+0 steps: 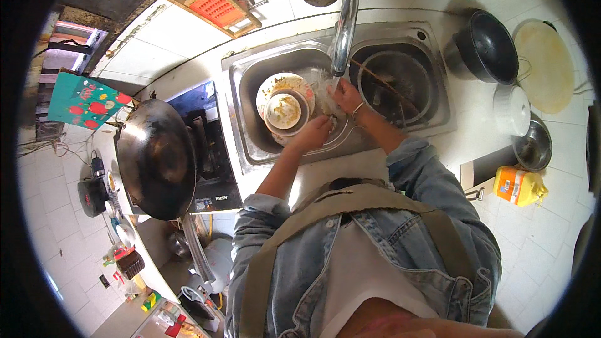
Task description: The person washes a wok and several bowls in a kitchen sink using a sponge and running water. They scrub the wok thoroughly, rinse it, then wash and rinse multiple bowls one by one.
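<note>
A stainless steel double-bowl sink (244,150) lies before me. My right hand (346,97) is just below the spout of the chrome faucet (346,33), its fingers bent. Lower and to its left, my left hand (319,132) has its fingers curled together over the left basin. A whitish, translucent patch (324,90) shows between and beyond the hands; whether it is thin plastic or splashing water I cannot tell. Beside my left hand, a food-stained plate (267,85) lies under stacked bowls, the top bowl (283,110) holding residue. The right basin holds a large round vessel (364,72) with a thin stick (375,80) across it.
Left of the sink, a wok (157,159) sits on the gas stove (218,188), its handle reaching toward me. A dark pot (493,47), white plastic container (514,110) and metal bowl (535,145) stand at right. An orange-framed grater (216,4) leans behind the sink.
</note>
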{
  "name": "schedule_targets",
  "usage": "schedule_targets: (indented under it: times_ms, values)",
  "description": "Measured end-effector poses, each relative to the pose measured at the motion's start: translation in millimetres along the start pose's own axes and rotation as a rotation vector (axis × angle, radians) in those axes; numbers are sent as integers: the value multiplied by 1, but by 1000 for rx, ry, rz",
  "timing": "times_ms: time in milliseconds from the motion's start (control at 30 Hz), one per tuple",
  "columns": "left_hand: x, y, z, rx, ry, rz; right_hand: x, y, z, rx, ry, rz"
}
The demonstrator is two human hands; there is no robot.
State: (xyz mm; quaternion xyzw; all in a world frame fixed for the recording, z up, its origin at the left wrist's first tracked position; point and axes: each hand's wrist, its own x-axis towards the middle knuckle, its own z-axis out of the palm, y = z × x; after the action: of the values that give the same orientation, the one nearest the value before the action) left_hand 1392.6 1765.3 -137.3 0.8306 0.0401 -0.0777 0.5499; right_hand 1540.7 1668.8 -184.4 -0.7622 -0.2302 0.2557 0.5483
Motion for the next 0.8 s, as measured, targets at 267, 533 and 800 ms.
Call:
schedule_targets:
  times_ms: [267,533,800]
  values:
    - [9,37,-16,-422,-84,-384,11,-14,-24,493,62,182]
    - [30,51,18,-408,20,-303,34,119,-27,1481,280,601]
    - [10,64,-14,-754,9,-475,3,4,-80,1313,-1,595]
